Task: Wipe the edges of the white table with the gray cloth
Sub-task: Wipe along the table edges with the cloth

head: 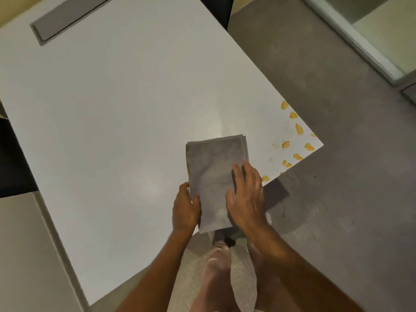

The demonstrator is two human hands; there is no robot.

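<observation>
A folded gray cloth (pixel 213 176) lies on the white table (pixel 112 131) near its front edge, its near end hanging just past the edge. My left hand (pixel 185 209) grips the cloth's left side with thumb and fingers. My right hand (pixel 246 197) rests flat on the cloth's right side, fingers spread. Yellow smears (pixel 292 136) dot the table's right corner, along both edges there.
A gray rectangular inset panel (pixel 65 19) sits in the table's far left part. Gray floor (pixel 337 154) surrounds the table on the right. A pale cabinet (pixel 22 255) stands at the left. My legs (pixel 218 278) are below the table's front edge.
</observation>
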